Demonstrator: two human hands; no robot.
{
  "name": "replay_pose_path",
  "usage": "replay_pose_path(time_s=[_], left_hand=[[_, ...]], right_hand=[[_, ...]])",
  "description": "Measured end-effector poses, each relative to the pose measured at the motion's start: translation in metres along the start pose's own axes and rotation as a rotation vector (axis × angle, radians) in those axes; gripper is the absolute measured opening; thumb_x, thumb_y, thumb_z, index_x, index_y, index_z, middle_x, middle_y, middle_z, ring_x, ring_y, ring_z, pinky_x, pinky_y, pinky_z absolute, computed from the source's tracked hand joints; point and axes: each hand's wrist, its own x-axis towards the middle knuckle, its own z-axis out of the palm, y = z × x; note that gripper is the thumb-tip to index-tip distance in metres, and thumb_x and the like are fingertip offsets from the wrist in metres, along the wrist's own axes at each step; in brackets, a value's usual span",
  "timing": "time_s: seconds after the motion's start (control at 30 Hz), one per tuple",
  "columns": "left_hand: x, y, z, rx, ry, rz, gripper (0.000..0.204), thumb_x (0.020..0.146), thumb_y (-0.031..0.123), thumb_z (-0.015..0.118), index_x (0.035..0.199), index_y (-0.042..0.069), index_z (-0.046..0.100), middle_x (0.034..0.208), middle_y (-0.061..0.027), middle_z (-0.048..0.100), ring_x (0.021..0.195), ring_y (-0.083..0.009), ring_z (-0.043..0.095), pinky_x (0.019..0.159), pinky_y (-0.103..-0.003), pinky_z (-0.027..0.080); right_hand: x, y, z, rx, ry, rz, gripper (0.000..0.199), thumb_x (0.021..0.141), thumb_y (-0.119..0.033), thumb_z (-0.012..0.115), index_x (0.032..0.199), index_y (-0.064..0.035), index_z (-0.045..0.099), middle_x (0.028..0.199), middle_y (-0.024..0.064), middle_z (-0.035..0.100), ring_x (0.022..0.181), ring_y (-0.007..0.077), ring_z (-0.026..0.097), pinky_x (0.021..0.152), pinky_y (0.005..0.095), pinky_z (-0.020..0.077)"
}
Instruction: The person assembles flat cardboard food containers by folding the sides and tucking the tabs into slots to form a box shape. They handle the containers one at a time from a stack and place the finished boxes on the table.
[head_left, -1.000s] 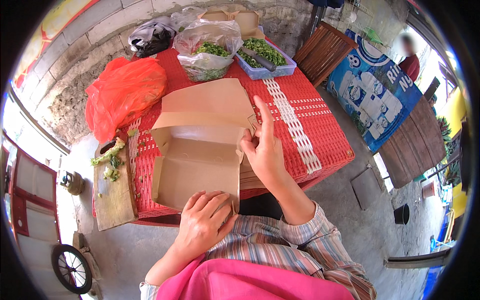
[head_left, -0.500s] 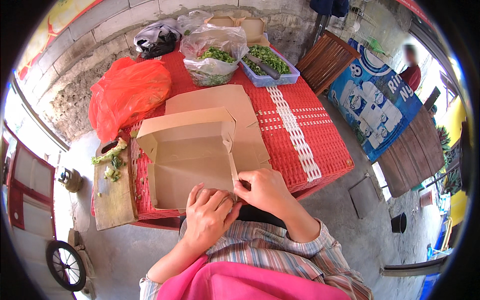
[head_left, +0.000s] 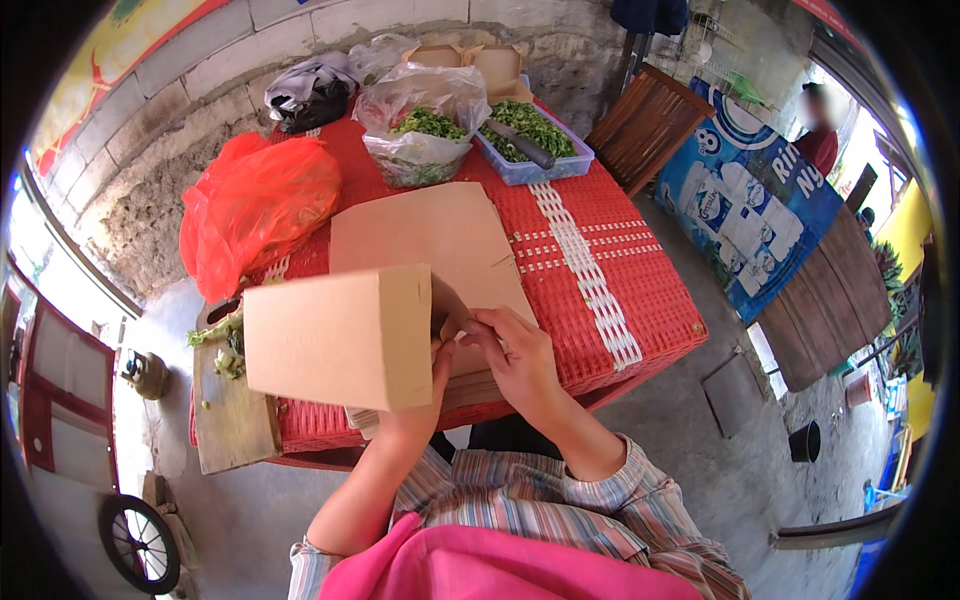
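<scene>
The left hand grips the cardboard box at its near right corner; the right hand seems to pinch its edge. Tilted ahead and leftward, the box should prove light, stiff but creasable, best held by folded corners. Flat cardboard lies beyond, on the worktop.

The fisheye camera rides on the person's head, left of its twin, looking steeply down and forward across the worktop. Nearest below the lens is the pink cloth along the lower edge, forearms rising past it. Close in, around mid-frame, come the box, left grip and right grip. Farther off, the wall bows across the top and the banner leans at right.
</scene>
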Motion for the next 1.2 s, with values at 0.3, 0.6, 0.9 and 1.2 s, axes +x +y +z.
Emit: replay_pose_path(time_s=[0.3,0.6,0.9,1.2], left_hand=[[-0.009,-0.014,-0.003,-0.270,0.000,-0.249,0.017,0.087,0.008,0.077,0.100,0.004,0.068,0.095,-0.0066,0.068,0.090,-0.0205,0.066,0.082,-0.033,0.052],[-0.010,-0.014,-0.010,-0.199,-0.074,-0.147,0.023,0.088,0.010,0.077,0.109,0.004,0.069,0.104,-0.0072,0.070,0.094,-0.0175,0.066,0.086,-0.031,0.052],[-0.036,-0.042,-0.016,0.266,-0.212,0.019,0.034,0.096,0.029,0.063,0.130,0.023,0.062,0.122,-0.0034,0.062,0.115,-0.0218,0.059,0.095,-0.040,0.049],[-0.046,-0.042,-0.018,0.235,-0.284,-0.047,0.046,0.098,0.037,0.056,0.143,0.027,0.053,0.139,-0.0025,0.053,0.132,-0.0224,0.051,0.106,-0.043,0.045]], right_hand=[[-0.006,0.009,0.000,0.014,-0.079,-0.052,0.023,0.085,0.010,0.068,0.106,0.0006,0.067,0.100,0.0118,0.067,0.091,0.0218,0.070,0.072,0.0298,0.0557],[-0.002,0.005,-0.005,0.015,-0.110,-0.125,0.025,0.083,0.009,0.071,0.105,-0.0022,0.069,0.093,0.0092,0.063,0.081,0.0212,0.065,0.066,0.0302,0.0508],[0.001,0.004,-0.011,0.030,-0.156,-0.127,0.025,0.080,0.008,0.072,0.102,-0.0030,0.069,0.091,0.0078,0.063,0.082,0.0217,0.065,0.066,0.0306,0.0505],[0.012,0.002,-0.023,-0.049,-0.251,-0.225,0.018,0.079,0.003,0.074,0.095,-0.0030,0.068,0.089,0.0066,0.062,0.085,0.0247,0.064,0.072,0.0340,0.0510]])
